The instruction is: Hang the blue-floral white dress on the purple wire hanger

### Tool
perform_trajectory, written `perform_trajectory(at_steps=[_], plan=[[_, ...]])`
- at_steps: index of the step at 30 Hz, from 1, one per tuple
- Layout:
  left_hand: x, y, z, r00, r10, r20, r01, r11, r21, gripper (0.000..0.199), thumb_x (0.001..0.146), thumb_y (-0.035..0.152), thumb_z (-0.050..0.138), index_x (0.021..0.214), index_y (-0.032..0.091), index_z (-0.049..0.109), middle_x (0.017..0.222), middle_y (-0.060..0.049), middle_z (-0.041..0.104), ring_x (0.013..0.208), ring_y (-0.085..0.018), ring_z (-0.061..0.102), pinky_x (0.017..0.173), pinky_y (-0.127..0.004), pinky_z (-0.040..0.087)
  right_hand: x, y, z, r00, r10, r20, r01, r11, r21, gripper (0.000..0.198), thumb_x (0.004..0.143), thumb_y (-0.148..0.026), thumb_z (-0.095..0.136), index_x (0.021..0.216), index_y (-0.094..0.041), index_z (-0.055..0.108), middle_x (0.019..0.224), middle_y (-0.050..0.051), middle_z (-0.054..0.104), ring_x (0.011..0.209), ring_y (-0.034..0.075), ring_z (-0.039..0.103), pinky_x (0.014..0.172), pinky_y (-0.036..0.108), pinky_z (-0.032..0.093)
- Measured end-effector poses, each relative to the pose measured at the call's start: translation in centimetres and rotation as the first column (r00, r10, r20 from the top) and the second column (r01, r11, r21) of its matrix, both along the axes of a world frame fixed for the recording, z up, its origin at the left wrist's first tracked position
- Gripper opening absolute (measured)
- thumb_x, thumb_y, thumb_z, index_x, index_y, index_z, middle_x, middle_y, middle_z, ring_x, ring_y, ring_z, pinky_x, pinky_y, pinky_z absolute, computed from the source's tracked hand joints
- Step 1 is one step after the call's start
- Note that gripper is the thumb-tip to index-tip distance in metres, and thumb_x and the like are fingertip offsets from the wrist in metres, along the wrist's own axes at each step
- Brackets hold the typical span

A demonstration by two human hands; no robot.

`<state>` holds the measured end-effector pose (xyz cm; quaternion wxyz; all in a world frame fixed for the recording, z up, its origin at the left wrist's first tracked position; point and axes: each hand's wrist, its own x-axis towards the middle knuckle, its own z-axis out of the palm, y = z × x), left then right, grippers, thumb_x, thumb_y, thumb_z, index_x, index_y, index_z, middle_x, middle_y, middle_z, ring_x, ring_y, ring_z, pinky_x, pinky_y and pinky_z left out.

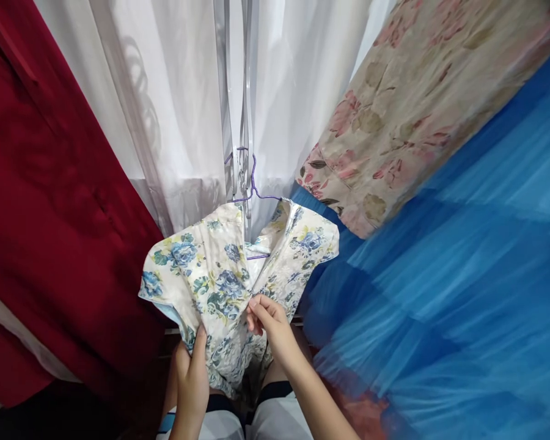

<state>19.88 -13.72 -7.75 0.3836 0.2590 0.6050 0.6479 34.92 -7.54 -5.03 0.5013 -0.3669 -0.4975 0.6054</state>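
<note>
A white garment (229,284) with blue flowers and green leaves hangs from a purple wire hanger (255,190) in front of me. Its neck is open in a V down the middle, with a thin seam or zipper line along the right edge. My left hand (193,366) grips the garment's left side, thumb on the front and fingers mostly hidden behind the cloth. At the bottom of the V, my right hand (268,318) pinches the opening; the small part between the fingertips is hidden.
White curtains (178,91) hang behind, with pale straps (244,79) running down to the hanger. Dark red cloth (64,214) drapes at left. On the right are a beige floral cloth (394,116) and layered blue tulle (449,275). My legs (275,412) are below.
</note>
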Motion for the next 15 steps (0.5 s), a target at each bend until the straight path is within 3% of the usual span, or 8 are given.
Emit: perform_trajectory(at_steps=[2, 4, 5, 6, 8, 10, 12, 15], plan=[[0.5, -0.2, 0.1, 0.978, 0.147, -0.145, -0.108, 0.964, 0.244, 0.051, 0.085, 0.041, 0.065, 0.128, 0.024, 0.042, 0.141, -0.012, 0.045, 0.132, -0.030, 0.043, 0.109, -0.043, 0.037, 0.0, -0.5, 0.1, 0.999, -0.029, -0.023, 0.029, 0.999, -0.021, 0.038, 0.086, -0.053, 0.062, 0.070, -0.018, 0.058, 0.050, -0.003, 0.053, 0.043, 0.010, 0.034, 0.046, 0.024, 0.024], [1.3, -0.1, -0.4, 0.877, 0.365, -0.312, -0.201, 0.870, 0.451, 0.061, 0.079, 0.031, 0.073, 0.127, 0.026, 0.037, 0.143, -0.012, 0.039, 0.133, -0.028, 0.041, 0.110, -0.042, 0.036, 0.1, -1.3, 0.2, 0.998, -0.047, -0.031, 0.045, 0.998, -0.034, 0.037, 0.085, -0.051, 0.064, 0.068, -0.018, 0.058, 0.048, -0.003, 0.052, 0.042, 0.009, 0.033, 0.046, 0.024, 0.023], [1.7, 0.1, -0.8, 0.830, 0.391, -0.398, -0.169, 0.856, 0.489, 0.060, 0.077, 0.028, 0.075, 0.125, 0.026, 0.038, 0.140, -0.012, 0.040, 0.130, -0.028, 0.043, 0.109, -0.041, 0.036, 0.2, -1.8, 0.2, 0.999, -0.043, -0.024, 0.042, 0.998, -0.038, 0.037, 0.084, -0.050, 0.064, 0.068, -0.018, 0.058, 0.047, -0.003, 0.052, 0.042, 0.009, 0.033, 0.046, 0.024, 0.023], [2.3, 0.2, -1.2, 0.810, 0.332, -0.484, -0.075, 0.876, 0.476, 0.056, 0.078, 0.025, 0.074, 0.122, 0.025, 0.040, 0.135, -0.012, 0.044, 0.127, -0.027, 0.045, 0.107, -0.040, 0.038, 0.3, -2.3, 0.4, 0.999, -0.036, -0.009, 0.035, 0.999, -0.040, 0.037, 0.084, -0.051, 0.064, 0.068, -0.018, 0.058, 0.047, -0.004, 0.052, 0.042, 0.008, 0.033, 0.046, 0.024, 0.023], [3.6, 0.7, -1.9, 0.804, 0.059, -0.592, 0.191, 0.917, 0.351, 0.041, 0.084, 0.023, 0.066, 0.119, 0.024, 0.046, 0.120, -0.010, 0.053, 0.113, -0.024, 0.054, 0.098, -0.036, 0.043, 0.5, -3.3, 0.7, 1.000, -0.007, 0.026, 0.008, 0.999, -0.039, 0.038, 0.084, -0.052, 0.064, 0.067, -0.018, 0.057, 0.045, -0.004, 0.052, 0.040, 0.008, 0.034, 0.046, 0.023, 0.023], [4.8, 1.4, -2.2, 0.782, -0.152, -0.604, 0.374, 0.890, 0.261, 0.021, 0.089, 0.020, 0.057, 0.109, 0.023, 0.051, 0.101, -0.006, 0.059, 0.093, -0.020, 0.058, 0.084, -0.031, 0.047, 0.7, -4.0, 1.0, 0.999, 0.027, 0.043, -0.026, 0.999, -0.030, 0.039, 0.083, -0.052, 0.065, 0.067, -0.019, 0.055, 0.044, -0.005, 0.051, 0.039, 0.008, 0.034, 0.045, 0.023, 0.024], [5.6, 2.0, -2.1, 0.776, -0.175, -0.606, 0.421, 0.859, 0.291, 0.004, 0.091, 0.018, 0.051, 0.091, 0.022, 0.053, 0.085, -0.003, 0.056, 0.079, -0.018, 0.055, 0.074, -0.028, 0.045, 1.0, -4.1, 1.5, 0.998, 0.030, 0.049, -0.029, 0.999, -0.025, 0.038, 0.083, -0.052, 0.065, 0.067, -0.019, 0.054, 0.042, -0.005, 0.051, 0.037, 0.008, 0.034, 0.044, 0.023, 0.024], [5.9, 2.8, -1.4, 0.729, -0.170, -0.663, 0.485, 0.811, 0.326, 0.017, 0.092, 0.014, 0.047, 0.076, 0.020, 0.051, 0.079, -0.003, 0.053, 0.075, -0.017, 0.054, 0.072, -0.027, 0.044, 1.8, -2.7, 3.2, 0.997, -0.054, 0.061, 0.054, 0.999, -0.002, 0.037, 0.084, -0.049, 0.065, 0.067, -0.017, 0.057, 0.040, -0.006, 0.049, 0.036, 0.007, 0.029, 0.042, 0.023, 0.020]])
